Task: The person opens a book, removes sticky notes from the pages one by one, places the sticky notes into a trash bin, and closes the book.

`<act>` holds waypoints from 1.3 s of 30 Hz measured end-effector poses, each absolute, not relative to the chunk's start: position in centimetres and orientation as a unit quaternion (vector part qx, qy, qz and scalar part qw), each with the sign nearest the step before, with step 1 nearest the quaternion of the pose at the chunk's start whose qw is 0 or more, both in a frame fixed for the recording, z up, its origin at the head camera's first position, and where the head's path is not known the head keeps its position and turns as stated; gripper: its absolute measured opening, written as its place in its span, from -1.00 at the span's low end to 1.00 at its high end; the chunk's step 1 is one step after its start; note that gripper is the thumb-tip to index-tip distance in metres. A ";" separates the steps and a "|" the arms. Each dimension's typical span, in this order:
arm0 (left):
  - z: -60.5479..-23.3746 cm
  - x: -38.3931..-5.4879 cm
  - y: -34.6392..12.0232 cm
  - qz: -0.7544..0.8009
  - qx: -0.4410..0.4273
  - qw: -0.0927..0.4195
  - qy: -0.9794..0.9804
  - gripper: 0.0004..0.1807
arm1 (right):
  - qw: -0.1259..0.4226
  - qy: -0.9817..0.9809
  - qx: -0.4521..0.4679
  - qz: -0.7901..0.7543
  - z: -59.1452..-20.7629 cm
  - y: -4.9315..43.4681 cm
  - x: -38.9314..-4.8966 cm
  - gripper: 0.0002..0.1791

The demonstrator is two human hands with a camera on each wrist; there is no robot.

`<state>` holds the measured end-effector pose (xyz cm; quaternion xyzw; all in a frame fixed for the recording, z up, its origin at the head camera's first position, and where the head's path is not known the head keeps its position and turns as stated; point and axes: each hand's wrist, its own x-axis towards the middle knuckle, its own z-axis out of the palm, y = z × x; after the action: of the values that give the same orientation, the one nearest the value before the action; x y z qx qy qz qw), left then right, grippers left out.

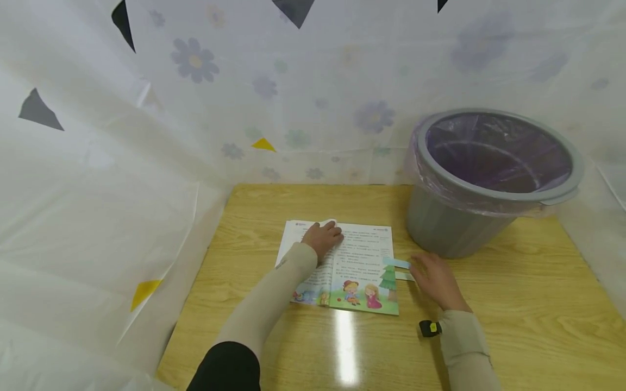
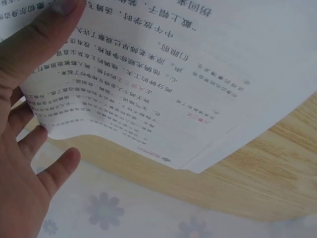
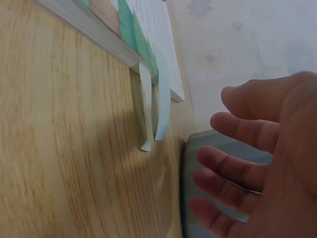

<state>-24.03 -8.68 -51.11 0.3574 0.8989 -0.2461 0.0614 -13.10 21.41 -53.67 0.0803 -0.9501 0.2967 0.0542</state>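
An open book (image 1: 362, 266) lies on the wooden table, with printed text and a cartoon of two children by a tree. My left hand (image 1: 323, 240) rests across its middle near the top, fingers spread and touching the page. The left wrist view shows a text page (image 2: 148, 74) bending up beside the fingers and thumb. A light-blue paper strip (image 1: 400, 264) and a pale-green strip (image 1: 405, 276) stick out from the book's right edge. Near their ends is my right hand (image 1: 438, 281), its fingers loosely bent. In the right wrist view, this hand stands apart from both strips.
A large grey bin (image 1: 450, 225) lined with a thin purple bag stands at the back right, beyond my right hand. Flowered white sheeting (image 1: 303, 108) hangs behind the table (image 1: 371, 353). A small black device (image 1: 430, 328) is at my right wrist.
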 end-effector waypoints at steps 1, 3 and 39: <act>-51.1 -24.1 -8.7 -0.243 0.357 0.062 0.900 -0.24 | 0.050 -0.950 0.081 0.296 -53.8 21.4 -13.4 -0.61; -51.2 -24.1 -8.7 -0.243 0.358 0.065 0.899 -0.25 | 0.037 -0.953 0.080 0.291 -54.2 21.3 -13.9 -0.60; -51.2 -24.5 -9.1 -0.249 0.357 0.086 0.896 -0.11 | -0.052 -0.943 0.025 0.329 -56.6 21.2 -16.7 -0.57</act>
<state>-24.55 -9.09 -51.20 0.3571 0.8962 -0.2489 0.0863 -16.68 21.25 -56.57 0.0245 -0.9425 0.3291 -0.0521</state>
